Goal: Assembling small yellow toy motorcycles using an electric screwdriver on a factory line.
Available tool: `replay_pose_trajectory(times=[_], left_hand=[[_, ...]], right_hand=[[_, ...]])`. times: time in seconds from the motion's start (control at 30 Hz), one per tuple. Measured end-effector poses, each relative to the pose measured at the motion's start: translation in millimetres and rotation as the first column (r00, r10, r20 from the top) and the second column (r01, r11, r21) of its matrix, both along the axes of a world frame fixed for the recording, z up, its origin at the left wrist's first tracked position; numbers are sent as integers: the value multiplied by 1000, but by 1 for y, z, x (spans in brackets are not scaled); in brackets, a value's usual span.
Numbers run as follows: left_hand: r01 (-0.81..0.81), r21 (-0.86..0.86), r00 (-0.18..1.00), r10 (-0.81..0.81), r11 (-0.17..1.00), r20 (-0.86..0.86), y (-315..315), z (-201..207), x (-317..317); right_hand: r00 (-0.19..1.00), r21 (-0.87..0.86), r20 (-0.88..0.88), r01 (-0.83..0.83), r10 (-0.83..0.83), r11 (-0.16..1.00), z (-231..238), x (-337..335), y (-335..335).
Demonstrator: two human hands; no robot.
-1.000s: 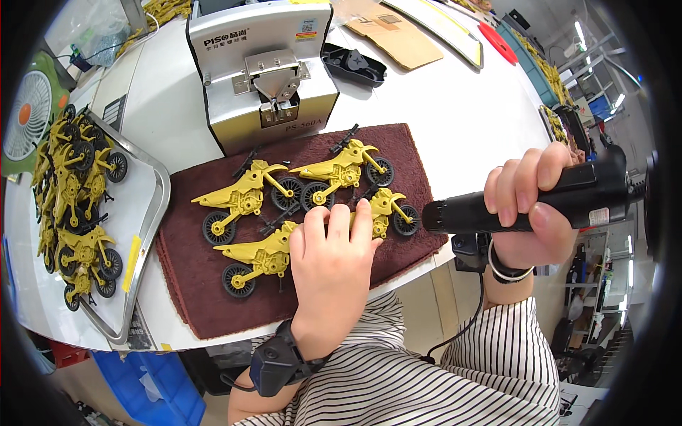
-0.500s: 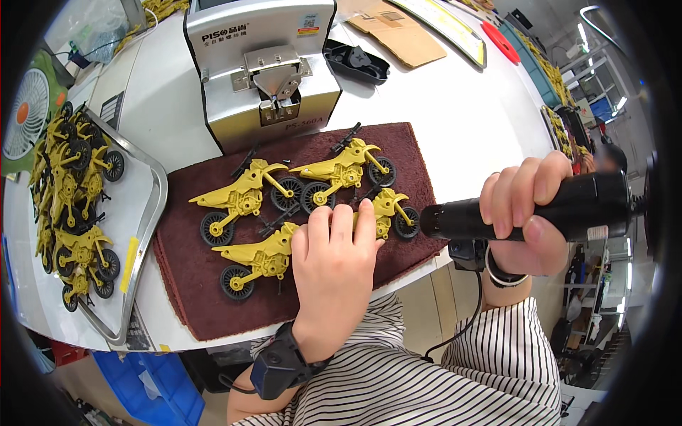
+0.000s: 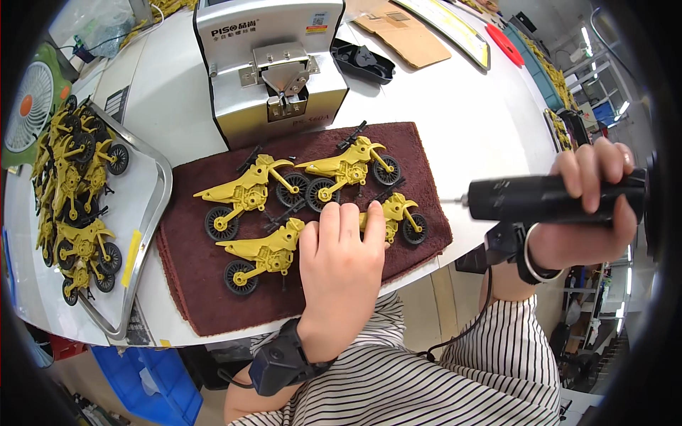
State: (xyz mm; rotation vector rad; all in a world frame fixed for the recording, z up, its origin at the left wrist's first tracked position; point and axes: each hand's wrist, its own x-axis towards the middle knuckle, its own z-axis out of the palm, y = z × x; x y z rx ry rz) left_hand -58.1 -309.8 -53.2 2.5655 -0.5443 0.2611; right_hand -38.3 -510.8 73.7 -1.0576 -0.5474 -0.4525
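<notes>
"Why's the left hand (image 3: 342,255) laid over yellow motorbikes (image 3: 268,247) on that towel (image 3: 195,298)?"

"Steadying them, perhaps; can't tell if its grip closes. Right hand (image 3: 593,177): grip wrapped round a black driver (image 3: 515,199), bit (image 3: 457,201) clear of them."

Toy motorcycles (image 3: 245,188), yellow with black wheels: four lie on a maroon cloth mat (image 3: 206,309), the lower two partly hidden under the left hand (image 3: 342,263). Power screwdriver (image 3: 515,199), black: the right hand (image 3: 593,177) grips it, metal tip pointing left, just beyond the mat's right edge. Silver machine (image 3: 238,110): stands behind the mat. Metal tray (image 3: 140,192), left: bears a heap of similar motorcycles (image 3: 74,181). Green fan (image 3: 27,106): beside the tray. Black holder (image 3: 364,62) and cardboard (image 3: 406,35): lie right of the machine. Blue bin (image 3: 153,387): sits below the table (image 3: 455,99).
</notes>
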Motion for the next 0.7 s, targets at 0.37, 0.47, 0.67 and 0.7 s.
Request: replay_pose_trajectory(times=[0.37, 0.47, 0.67, 0.7], left_hand=[[101, 269, 994, -107, 958, 7, -46, -14, -24], [77, 312, 995, -95, 947, 43, -44, -18, -25], [-35, 309, 979, -30, 951, 203, -49, -26, -26], [-35, 303, 979, -29, 952, 203, -50, -25, -27]], right_hand=[[988, -113, 69, -132, 141, 985, 52, 66, 33], [781, -508, 621, 468, -69, 723, 33, 116, 12], [927, -437, 373, 205, -31, 876, 21, 134, 143], [927, -442, 374, 206, -29, 873, 20, 130, 142]])
